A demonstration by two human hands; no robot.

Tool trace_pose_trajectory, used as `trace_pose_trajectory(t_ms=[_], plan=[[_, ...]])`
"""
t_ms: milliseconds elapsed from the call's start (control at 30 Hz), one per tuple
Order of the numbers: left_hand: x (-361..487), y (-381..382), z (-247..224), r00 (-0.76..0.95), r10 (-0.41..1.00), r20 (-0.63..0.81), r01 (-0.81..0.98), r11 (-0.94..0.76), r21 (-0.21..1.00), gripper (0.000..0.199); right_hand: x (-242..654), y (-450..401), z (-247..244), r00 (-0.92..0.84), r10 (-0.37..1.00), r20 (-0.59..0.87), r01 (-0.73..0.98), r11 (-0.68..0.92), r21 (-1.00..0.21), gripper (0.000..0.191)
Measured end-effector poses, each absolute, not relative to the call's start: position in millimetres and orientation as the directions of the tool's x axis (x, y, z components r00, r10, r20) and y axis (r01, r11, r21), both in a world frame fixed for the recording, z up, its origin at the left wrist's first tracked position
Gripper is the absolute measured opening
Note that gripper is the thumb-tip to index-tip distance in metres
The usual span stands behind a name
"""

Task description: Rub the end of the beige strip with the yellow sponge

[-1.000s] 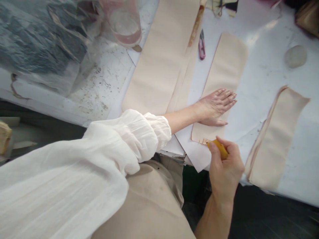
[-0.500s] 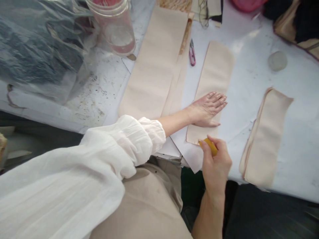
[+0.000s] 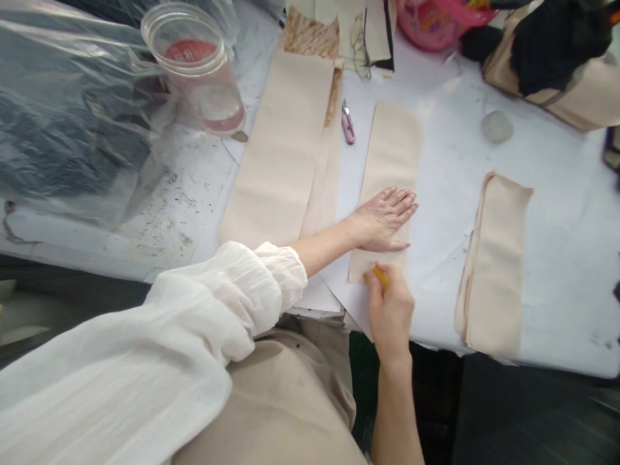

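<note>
A long beige strip lies on the white-covered table. Flat across its lower half rests my left hand, fingers stretched out, pressing on the strip with nothing held. Just below it, my right hand is closed around a small yellow object at the strip's near end. The fingers hide much of the yellow object. To the left lie wider beige pieces, partly under my left forearm. A pile of folded beige strips sits to the right.
Pink thread snips lie between the beige pieces. A clear jar and plastic-wrapped dark material are at the left. A pink basket, a round translucent disc and a box with black cloth are at the far right.
The view has shifted, so the table items appear further left. My right hand has moved up closer to my left hand, over the strip's near end. My left hand stays flat on the strip.
</note>
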State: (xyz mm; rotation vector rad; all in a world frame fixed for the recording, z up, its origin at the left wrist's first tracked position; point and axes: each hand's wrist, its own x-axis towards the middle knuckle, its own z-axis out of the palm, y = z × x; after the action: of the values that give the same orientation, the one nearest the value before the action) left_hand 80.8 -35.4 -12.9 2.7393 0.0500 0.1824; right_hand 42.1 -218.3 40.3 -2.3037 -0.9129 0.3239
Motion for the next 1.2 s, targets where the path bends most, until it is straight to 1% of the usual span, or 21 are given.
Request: trace_pose_trajectory(t_ms=[67,100,167,200,267,333,367,400,467,567,633,700,767,867,967,1000,1067,1133,1200], plan=[[80,-35,-14,0.990,0.055,0.133,0.000,-0.924,0.382,0.087,37,-219,39,0.684,0.728,-0.051,0.550,-0.561,-0.619,0.019],[80,-35,-14,0.989,0.055,0.138,-0.001,-0.926,0.377,0.086,35,-223,39,0.661,0.742,-0.109,0.521,-0.559,-0.645,0.018],[80,-35,-15,0.988,0.061,0.141,0.006,-0.933,0.360,0.085,34,-237,43,0.629,0.744,-0.225,0.390,-0.553,-0.736,0.017],[80,-35,-15,0.988,0.065,0.138,0.013,-0.937,0.349,0.085,34,-244,45,0.636,0.725,-0.265,0.301,-0.550,-0.779,0.019],[81,-35,-16,0.989,0.065,0.131,0.020,-0.947,0.320,0.086,37,-257,48,0.709,0.638,-0.300,0.123,-0.531,-0.838,0.025],[81,-35,-17,0.990,0.061,0.128,0.021,-0.956,0.292,0.087,40,-261,48,0.795,0.535,-0.287,0.022,-0.497,-0.867,0.033],[81,-35,-17,0.990,0.058,0.126,0.021,-0.959,0.281,0.087,42,-260,47,0.816,0.510,-0.272,0.009,-0.482,-0.876,0.034],[81,-35,-17,0.991,0.056,0.122,0.020,-0.962,0.273,0.087,43,-257,45,0.826,0.507,-0.247,0.026,-0.471,-0.882,0.035],[81,-34,-17,0.993,0.048,0.105,0.019,-0.964,0.264,0.087,45,-248,42,0.832,0.532,-0.155,0.138,-0.471,-0.871,0.034],[79,-29,-14,0.996,0.016,0.085,-0.006,-0.969,0.246,0.086,49,-237,37,0.843,0.537,-0.007,0.324,-0.518,-0.792,0.035],[77,-24,-12,0.996,-0.022,0.084,-0.041,-0.973,0.227,0.086,52,-231,34,0.852,0.520,0.059,0.387,-0.550,-0.741,0.039],[75,-18,-10,0.995,-0.065,0.078,-0.081,-0.974,0.213,0.085,53,-225,32,0.837,0.538,0.102,0.443,-0.557,-0.702,0.042],[73,-11,-9,0.992,-0.108,0.060,-0.118,-0.971,0.209,0.085,53,-217,29,0.798,0.591,0.123,0.512,-0.555,-0.655,0.046],[74,-3,-8,0.988,-0.153,0.032,-0.156,-0.959,0.238,0.086,53,-207,26,0.728,0.682,0.070,0.582,-0.562,-0.587,0.048],[79,-1,-3,0.988,-0.152,-0.006,-0.144,-0.944,0.296,0.088,53,-202,24,0.651,0.758,0.036,0.637,-0.519,-0.570,0.036],[81,-2,0,0.990,-0.142,-0.013,-0.130,-0.940,0.316,0.084,53,-202,23,0.634,0.772,0.036,0.647,-0.505,-0.571,0.031],[83,-6,7,0.998,-0.066,0.010,-0.065,-0.937,0.343,0.067,52,-203,22,0.625,0.780,0.025,0.653,-0.505,-0.564,0.027],[80,-13,14,0.994,0.071,0.082,0.038,-0.936,0.350,0.050,51,-205,21,0.633,0.774,0.010,0.657,-0.529,-0.537,0.027],[72,-20,16,0.972,0.194,0.129,0.141,-0.930,0.339,0.044,51,-205,21,0.631,0.775,0.002,0.672,-0.546,-0.500,0.030]])
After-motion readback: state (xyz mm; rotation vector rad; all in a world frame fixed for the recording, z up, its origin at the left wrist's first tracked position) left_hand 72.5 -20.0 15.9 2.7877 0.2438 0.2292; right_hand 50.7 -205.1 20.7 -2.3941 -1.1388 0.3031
